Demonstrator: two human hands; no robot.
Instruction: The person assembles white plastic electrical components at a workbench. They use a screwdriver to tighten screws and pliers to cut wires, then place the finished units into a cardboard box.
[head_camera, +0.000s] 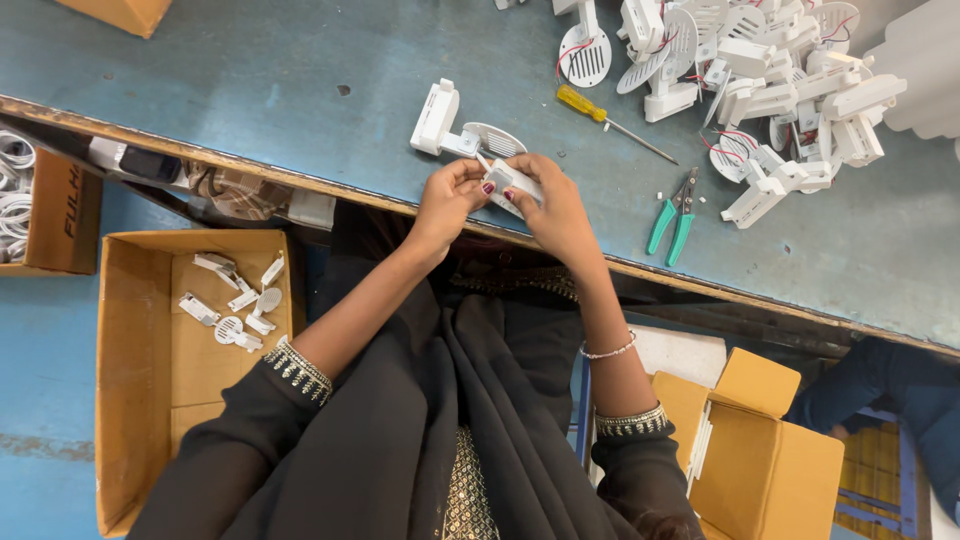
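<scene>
Both of my hands meet at the near edge of the blue-grey worktable (300, 70). My left hand (447, 200) and my right hand (550, 205) together grip one small white plastic part (505, 180), held between the fingertips. Just beyond it on the table lies a white plastic assembly (455, 130) with a round slotted grille. A yellow-handled screwdriver (600, 115) and green-handled pliers (675, 215) lie to the right of my hands.
A heap of white plastic parts (770, 80) with red wires fills the table's far right. An open cardboard box (135, 350) at lower left holds several white parts. Another cardboard box (770, 450) stands at lower right, beside a person's blue sleeve (900, 390).
</scene>
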